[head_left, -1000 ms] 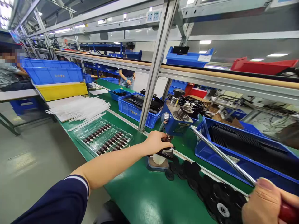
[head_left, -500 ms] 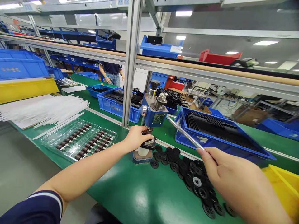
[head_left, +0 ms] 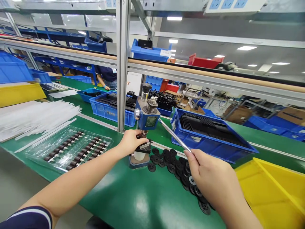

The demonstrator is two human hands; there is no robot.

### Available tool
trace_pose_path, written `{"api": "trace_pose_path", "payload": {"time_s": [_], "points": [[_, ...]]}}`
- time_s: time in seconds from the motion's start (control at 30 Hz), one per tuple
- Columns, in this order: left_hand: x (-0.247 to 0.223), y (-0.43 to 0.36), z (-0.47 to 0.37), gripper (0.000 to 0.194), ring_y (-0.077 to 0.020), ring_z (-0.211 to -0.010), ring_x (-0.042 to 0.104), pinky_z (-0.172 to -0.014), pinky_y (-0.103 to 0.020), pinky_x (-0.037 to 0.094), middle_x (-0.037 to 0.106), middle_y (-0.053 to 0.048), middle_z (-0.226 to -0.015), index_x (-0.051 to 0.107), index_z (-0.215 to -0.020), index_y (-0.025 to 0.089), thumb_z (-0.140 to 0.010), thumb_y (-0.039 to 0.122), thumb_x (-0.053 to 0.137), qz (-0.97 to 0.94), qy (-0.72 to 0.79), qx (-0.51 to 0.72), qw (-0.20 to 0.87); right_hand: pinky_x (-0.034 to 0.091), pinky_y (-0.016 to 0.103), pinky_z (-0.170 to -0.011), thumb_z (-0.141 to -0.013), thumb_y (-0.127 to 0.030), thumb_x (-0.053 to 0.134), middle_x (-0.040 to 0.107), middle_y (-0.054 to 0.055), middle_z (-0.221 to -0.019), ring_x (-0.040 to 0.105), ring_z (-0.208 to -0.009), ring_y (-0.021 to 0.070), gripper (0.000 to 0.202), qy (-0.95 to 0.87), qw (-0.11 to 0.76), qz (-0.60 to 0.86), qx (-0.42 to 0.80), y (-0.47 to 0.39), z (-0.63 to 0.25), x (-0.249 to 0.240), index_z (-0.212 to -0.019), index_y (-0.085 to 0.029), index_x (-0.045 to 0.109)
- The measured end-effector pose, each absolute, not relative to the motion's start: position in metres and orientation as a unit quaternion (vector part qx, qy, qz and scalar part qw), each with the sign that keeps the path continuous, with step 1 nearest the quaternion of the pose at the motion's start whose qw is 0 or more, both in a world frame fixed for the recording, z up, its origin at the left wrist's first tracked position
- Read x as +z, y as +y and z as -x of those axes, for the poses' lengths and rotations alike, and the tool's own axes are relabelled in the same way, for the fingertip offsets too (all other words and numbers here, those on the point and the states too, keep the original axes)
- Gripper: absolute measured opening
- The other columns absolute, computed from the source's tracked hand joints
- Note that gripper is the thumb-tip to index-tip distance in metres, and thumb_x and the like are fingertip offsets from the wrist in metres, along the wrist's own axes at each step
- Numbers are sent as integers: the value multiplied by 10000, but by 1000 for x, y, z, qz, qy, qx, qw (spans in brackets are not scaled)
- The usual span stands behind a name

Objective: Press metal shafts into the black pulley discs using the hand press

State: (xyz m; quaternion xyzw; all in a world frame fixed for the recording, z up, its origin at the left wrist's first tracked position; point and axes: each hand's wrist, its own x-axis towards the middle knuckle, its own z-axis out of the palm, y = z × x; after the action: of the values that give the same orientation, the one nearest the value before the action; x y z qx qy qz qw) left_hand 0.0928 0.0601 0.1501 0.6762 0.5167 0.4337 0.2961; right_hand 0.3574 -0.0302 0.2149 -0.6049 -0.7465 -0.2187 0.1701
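Observation:
A blue hand press stands on the green table. My left hand is at the foot of its ram, thumb and fingers closed around something small that I cannot make out, above the black fixture. My right hand is closed on the end of the press's metal lever, which slopes down to the right. Black round discs lie heaped beside the press, partly hidden under my right hand. To the left, a clear plastic tray holds rows of dark brown parts with white pins.
Blue bins of black parts stand behind the press. A yellow bin is at the right. White strips lie at the left. An upright metal post rises behind the table. A person stands beyond it.
The whole view has shifted, so the press and both hands appear further left, and more of the yellow bin shows. Both hands keep their holds. The person behind has leaned lower.

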Motion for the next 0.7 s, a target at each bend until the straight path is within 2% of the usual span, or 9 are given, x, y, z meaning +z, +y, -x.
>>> {"api": "trace_pose_path", "payload": {"time_s": [0.23,0.43,0.53,0.6,0.7], "points": [[153,61,-93,335,-221,-767,664,-670,-282,490,753,-67,-835,745,-881,134,-717,420,688,-679,521,432,285,193,283,-505,-973,-448,378,597,12,-591,512,-485,150,401,-734,196,595,-262,-33,-351,205,-749,-207,607],[149,61,-93,337,-212,-749,651,-693,-287,490,743,-67,-804,752,-867,132,-715,427,693,-681,522,442,260,272,268,-502,-952,-474,355,595,13,-570,537,-513,155,437,-775,141,614,-54,-23,-354,238,-657,-218,550],[147,61,-94,331,-209,-745,648,-684,-283,490,740,-64,-797,751,-863,140,-718,432,695,-677,523,448,259,307,261,-485,-936,-503,346,570,5,-535,513,-464,144,451,-787,154,594,60,-17,-357,245,-623,-219,504],[146,61,-95,322,-206,-738,645,-680,-280,488,738,-61,-791,751,-854,144,-717,431,701,-675,523,449,262,312,264,-486,-928,-511,336,564,4,-537,506,-468,152,434,-784,180,591,63,-16,-357,239,-650,-224,504],[146,61,-95,315,-203,-743,645,-682,-275,487,738,-61,-802,749,-845,145,-720,430,705,-674,515,455,270,302,274,-510,-923,-515,329,572,14,-567,506,-508,167,419,-776,206,596,3,-17,-355,219,-683,-227,514]]}}
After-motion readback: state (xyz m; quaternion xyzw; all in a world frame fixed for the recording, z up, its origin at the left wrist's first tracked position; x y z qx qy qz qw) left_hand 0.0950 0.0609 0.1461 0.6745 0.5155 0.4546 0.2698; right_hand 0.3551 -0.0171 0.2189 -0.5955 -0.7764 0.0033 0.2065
